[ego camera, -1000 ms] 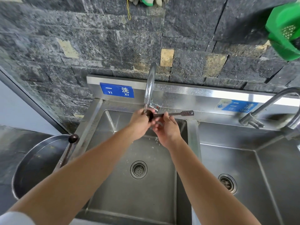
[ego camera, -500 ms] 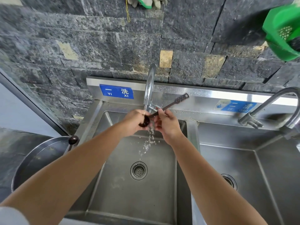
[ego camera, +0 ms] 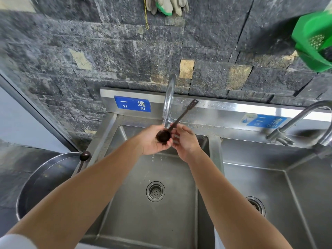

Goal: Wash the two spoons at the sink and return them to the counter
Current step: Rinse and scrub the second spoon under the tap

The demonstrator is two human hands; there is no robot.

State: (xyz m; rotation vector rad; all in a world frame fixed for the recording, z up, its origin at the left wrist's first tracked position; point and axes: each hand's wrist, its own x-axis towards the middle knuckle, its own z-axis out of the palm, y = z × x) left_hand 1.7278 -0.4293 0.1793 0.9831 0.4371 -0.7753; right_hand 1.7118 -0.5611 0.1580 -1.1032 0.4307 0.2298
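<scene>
A dark brown spoon is held over the left sink basin, just under the tap. Its bowl rests in the fingers of my left hand, and its handle slants up to the right. My right hand pinches the handle close to the bowl. Water drips off the hands into the basin. A second dark spoon lies on the sink's left rim, bowl end up, its handle partly hidden by my left forearm.
A large steel bowl stands left of the sink. A second basin with its own tap lies to the right. A green strainer and hanging gloves are on the stone wall.
The spoon's handle has swung from level to slanting up to the right, and its bowl has dropped into my left fingers. The splash has thinned to drips. The second spoon has not moved.
</scene>
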